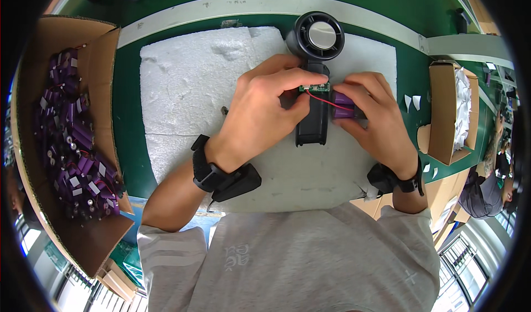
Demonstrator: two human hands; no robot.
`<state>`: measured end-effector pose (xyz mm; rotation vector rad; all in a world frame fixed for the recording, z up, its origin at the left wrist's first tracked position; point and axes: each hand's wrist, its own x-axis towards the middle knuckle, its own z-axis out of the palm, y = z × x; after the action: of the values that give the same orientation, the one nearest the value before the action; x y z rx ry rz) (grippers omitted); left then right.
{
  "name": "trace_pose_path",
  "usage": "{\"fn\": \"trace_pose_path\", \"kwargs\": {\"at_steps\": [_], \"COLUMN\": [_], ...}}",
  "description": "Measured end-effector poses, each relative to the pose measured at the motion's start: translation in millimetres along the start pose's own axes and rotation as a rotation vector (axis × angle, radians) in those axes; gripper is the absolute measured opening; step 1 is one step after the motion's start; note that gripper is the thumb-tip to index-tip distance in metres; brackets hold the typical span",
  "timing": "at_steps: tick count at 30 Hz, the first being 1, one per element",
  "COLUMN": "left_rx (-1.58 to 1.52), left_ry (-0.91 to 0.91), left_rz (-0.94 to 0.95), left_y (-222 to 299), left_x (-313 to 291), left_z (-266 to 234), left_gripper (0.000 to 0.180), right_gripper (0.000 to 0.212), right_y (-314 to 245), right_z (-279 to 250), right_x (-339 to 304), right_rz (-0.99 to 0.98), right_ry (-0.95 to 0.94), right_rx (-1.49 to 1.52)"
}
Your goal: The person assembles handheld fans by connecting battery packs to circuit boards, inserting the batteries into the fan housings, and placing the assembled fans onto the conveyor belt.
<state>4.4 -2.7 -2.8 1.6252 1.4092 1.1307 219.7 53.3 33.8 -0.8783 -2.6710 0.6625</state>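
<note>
Black device with a round head lying on a white foam slab on the green bench; left hand, index fingertip against a green circuit board at the device's handle, exact grip unclear; right hand closed on purple battery cells just beside it; red wire between board and cells.

Remotely, I have a fan on foam at one o'clock, batteries in a box at nine, a carton at three.
</note>
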Motion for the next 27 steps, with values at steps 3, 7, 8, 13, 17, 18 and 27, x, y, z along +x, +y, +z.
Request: {"fn": "trace_pose_path", "kwargs": {"at_steps": [3,7,8,13,17,18,27], "left_rx": [0.024,0.075,0.085,0.135,0.152,0.151,0.221], "left_ry": [0.012,0.022,0.02,-0.001,0.009,0.006,0.01], "left_rz": [0.03,0.099,0.116,0.147,0.166,0.164,0.203], "left_y": [-2.2,-3.6,-3.1,-1.8,-1.8,-1.4,1.7], "left_x": [0.2,0.5,1.0,1.5,2.6,2.4,-0.8], "left_z": [0.8,-0.2,-0.5,-3.6,-2.9,-2.6,-0.4], "left_gripper": [0.037,0.039,0.039,0.04,0.039,0.039,0.034], "right_gripper": [0.05,0.056,0.056,0.067,0.074,0.077,0.1], "right_y": [6.2,4.0,2.9,0.7,6.1,8.8,6.3], "right_z": [2.3,-11.8,-14.3,-18.5,-19.2,-20.3,-20.3], "right_x": [-4.4,-11.8,-11.6,-13.9,-16.6,-16.1,-9.4], "right_rz": [0.013,0.216,0.218,0.49,0.416,0.352,0.207], "right_ry": [-0.032,-0.282,-0.283,-0.365,-0.428,-0.482,-0.281], "right_rx": [0.115,0.579,0.582,1.194,1.473,1.445,0.962]}}
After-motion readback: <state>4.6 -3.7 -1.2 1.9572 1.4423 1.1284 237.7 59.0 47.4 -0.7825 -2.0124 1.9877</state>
